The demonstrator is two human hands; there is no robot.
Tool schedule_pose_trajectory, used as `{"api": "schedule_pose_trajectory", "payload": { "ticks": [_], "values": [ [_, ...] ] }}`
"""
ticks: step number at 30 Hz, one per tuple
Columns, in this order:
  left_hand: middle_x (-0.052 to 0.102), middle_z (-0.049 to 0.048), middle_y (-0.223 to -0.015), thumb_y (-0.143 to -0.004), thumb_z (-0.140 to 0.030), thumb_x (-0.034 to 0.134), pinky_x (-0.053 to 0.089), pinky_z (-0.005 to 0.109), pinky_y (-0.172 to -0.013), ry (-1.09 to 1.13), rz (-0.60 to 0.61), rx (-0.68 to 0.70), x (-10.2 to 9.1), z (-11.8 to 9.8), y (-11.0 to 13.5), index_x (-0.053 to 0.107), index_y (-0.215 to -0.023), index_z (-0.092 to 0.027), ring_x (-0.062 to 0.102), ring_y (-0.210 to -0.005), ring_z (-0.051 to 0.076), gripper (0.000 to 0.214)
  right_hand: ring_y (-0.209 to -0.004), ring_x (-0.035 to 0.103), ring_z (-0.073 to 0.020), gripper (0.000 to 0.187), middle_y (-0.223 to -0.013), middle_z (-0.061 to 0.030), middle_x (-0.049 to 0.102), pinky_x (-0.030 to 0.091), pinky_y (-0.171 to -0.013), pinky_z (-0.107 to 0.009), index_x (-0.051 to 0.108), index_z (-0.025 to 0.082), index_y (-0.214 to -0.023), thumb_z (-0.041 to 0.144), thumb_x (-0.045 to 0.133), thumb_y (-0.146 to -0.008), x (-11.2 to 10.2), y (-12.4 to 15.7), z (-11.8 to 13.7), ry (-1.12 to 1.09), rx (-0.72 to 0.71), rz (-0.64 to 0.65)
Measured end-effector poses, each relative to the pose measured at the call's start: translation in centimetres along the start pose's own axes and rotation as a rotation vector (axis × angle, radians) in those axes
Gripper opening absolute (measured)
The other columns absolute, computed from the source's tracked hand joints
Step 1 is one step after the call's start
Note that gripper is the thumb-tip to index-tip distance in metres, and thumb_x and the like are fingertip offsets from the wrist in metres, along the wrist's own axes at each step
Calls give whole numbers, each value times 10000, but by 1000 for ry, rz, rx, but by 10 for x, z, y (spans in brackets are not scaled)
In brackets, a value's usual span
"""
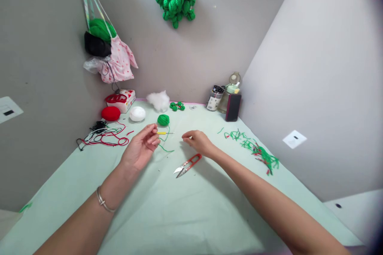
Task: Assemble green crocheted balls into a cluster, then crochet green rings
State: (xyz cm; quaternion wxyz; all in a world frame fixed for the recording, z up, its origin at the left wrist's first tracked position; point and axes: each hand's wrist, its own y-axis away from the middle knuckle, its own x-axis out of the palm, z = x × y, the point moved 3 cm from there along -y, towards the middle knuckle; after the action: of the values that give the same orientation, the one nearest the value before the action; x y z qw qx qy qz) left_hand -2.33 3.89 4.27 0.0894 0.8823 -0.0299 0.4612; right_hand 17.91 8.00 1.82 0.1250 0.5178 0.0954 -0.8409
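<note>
From my remote seat I see a yarn-craft corner. Beyond the fingers (148, 131) sit a round green yarn ball (163, 119) and fluffy white stuffing (158, 101); orange-handled metal snips (186, 163) lie on their near side.

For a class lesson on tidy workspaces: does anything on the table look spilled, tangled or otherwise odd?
Yes. On the left, loose red strands lie tangled beside black yarn, unlike the compact red ball. On the right, short green scraps lie strewn. Nothing clearly looks damaged.

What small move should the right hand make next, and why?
Probably reach left for the green strand: its end shows against the pale cloth between the left hand and the right hand, which shows nothing held.
</note>
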Motion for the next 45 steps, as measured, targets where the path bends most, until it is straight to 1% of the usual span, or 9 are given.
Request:
{"api": "schedule_pose_trajectory", "payload": {
  "ticks": [4,9,16,21,25,31,37,42,45],
  "values": [
    [518,-8,-677,-969,-75,421,409,158,-462,56,-9,51,2,-22,1,622,-802,-84,376,-433,14,262,-1125,598,-244,278,-1234,-129,651,460,-903,-330,680,177,-1115,153,469,-935,17,-38,17,171,-74,-14],
    [528,-9,-681,-965,-80,423,412,160,-465,100,7,90,-2,-35,-2,614,-818,-101,393,-438,21,241,-1137,550,-261,257,-1189,-168,621,458,-856,-335,640,143,-1047,121,399,-959,37,-56,34,305,-114,2],
    [532,-8,-700,-909,-83,534,413,164,-476,91,32,57,-2,-28,1,633,-835,-91,395,-458,23,124,-858,638,-204,227,-1007,-86,694,434,-727,-298,632,182,-1005,135,416,-954,10,-4,5,355,-27,21],
    [529,-8,-702,-860,-88,610,411,157,-481,56,59,1,0,-10,2,641,-819,-90,389,-481,25,52,-1091,612,-223,286,-1210,-109,654,461,-868,-327,603,200,-1208,164,482,-951,-18,38,-17,266,-22,-55],
    [535,-12,-710,-823,-101,667,402,154,-474,12,68,-40,-2,5,0,639,-791,-92,395,-488,24,44,-1085,591,-207,383,-1160,-78,673,474,-904,-314,605,247,-1267,161,609,-894,-15,64,-3,37,-326,178],
    [548,-17,-724,-781,-119,726,412,162,-489,-45,89,-91,-6,19,-1,651,-798,-97,413,-497,22,80,-868,599,-186,134,-928,-61,646,455,-725,-267,702,191,-992,225,679,-865,-17,62,9,131,-359,342],
    [544,-21,-715,-765,-134,739,410,164,-491,-88,72,-105,-4,25,1,665,-808,-90,413,-500,22,96,-1025,585,-282,189,-1075,-188,632,456,-828,-357,663,128,-1086,211,559,-953,-48,17,-11,436,-101,-65],
    [541,-20,-724,-776,-137,730,398,162,-490,-102,97,-122,-1,30,4,662,-795,-92,407,-502,18,84,-1018,623,-230,275,-1136,-123,632,467,-796,-303,569,189,-1238,197,528,-967,-6,14,12,425,-196,81],
    [548,-18,-730,-769,-142,736,396,164,-488,-109,105,-120,1,31,6,662,-790,-95,407,-497,17,91,-943,630,-234,263,-1096,-149,615,452,-713,-302,586,157,-1129,82,391,-970,19,21,27,530,-237,181]
  ]
}}
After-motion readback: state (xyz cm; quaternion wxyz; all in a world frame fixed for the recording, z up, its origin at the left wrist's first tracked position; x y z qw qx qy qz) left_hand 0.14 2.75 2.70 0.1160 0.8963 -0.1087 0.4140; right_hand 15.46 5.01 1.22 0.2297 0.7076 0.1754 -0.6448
